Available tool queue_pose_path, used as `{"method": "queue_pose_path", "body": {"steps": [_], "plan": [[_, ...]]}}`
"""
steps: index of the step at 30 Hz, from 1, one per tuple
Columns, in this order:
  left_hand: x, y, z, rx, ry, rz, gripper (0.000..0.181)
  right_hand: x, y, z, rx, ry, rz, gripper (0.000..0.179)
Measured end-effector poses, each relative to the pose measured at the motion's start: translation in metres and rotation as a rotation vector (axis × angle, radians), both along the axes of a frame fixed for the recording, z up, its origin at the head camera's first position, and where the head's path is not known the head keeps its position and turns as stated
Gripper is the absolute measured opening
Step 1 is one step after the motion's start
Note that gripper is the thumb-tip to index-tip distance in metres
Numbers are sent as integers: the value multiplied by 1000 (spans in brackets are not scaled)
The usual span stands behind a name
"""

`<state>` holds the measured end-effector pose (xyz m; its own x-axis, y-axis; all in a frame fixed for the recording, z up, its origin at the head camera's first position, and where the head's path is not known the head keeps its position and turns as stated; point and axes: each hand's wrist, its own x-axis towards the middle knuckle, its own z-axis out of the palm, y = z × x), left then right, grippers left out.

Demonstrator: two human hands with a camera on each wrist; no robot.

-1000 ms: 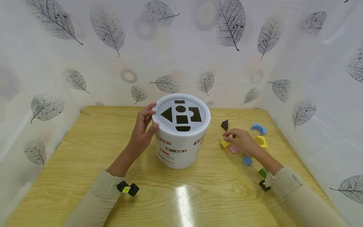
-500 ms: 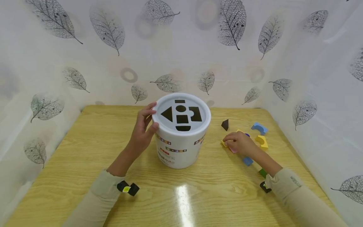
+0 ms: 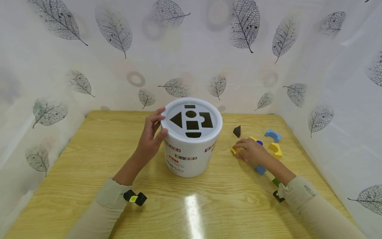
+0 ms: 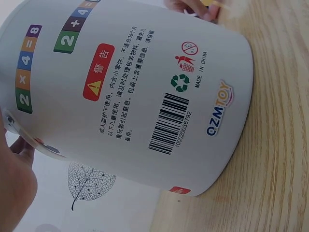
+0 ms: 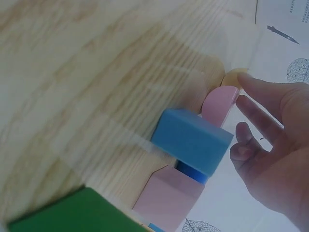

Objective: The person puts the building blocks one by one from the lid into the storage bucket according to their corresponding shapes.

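A white bucket [image 3: 191, 166] stands upright on the table, its lid [image 3: 179, 133] cut with shaped holes. My left hand [image 3: 150, 137] grips the bucket's left rim, fingers over the edge and thumb on the near side. To the right, my right hand [image 3: 255, 152] is down among the loose blocks, its fingertips pinching a small yellow block [image 3: 234, 151]. Seen from the right wrist, a pink half-round block [image 5: 219, 104] lies just beside those fingertips, and a blue block [image 5: 193, 140] is close to the palm. The right hand partly hides the blocks beneath it.
Around the right hand lie a dark brown block [image 3: 237, 131], a blue arch [image 3: 273, 135], a notched yellow block [image 3: 276, 149] and a green block [image 3: 276, 182]. A leaf-patterned curtain [image 3: 191, 49] encloses the wooden table [image 3: 113, 132] at the back and sides.
The right hand has come down onto the small yellow block, which has shifted slightly left. The left hand keeps its grip on the bucket.
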<state>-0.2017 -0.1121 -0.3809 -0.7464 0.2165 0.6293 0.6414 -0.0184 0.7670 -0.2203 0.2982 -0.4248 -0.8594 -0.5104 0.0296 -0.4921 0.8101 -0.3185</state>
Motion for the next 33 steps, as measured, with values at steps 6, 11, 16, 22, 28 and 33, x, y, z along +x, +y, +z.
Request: {"method": "queue_pose_path", "body": {"steps": [6, 11, 16, 22, 28, 33], "plan": [[-1, 0, 0, 1, 6, 7, 65, 0, -4, 1, 59, 46, -19, 25], [-1, 1, 1, -2, 14, 3, 65, 0, -6, 2, 118, 45, -29, 26], [-1, 1, 0, -11, 16, 8, 66, 0, -6, 3, 142, 54, -12, 29], [-1, 0, 0, -15, 11, 12, 66, -1, -5, 2, 102, 84, 16, 25], [1, 0, 0, -15, -5, 12, 65, -3, -1, 5, 43, 18, -16, 23], [0, 0, 0, -12, -2, 12, 62, -6, -1, 11, 4, -104, -101, 22]]}}
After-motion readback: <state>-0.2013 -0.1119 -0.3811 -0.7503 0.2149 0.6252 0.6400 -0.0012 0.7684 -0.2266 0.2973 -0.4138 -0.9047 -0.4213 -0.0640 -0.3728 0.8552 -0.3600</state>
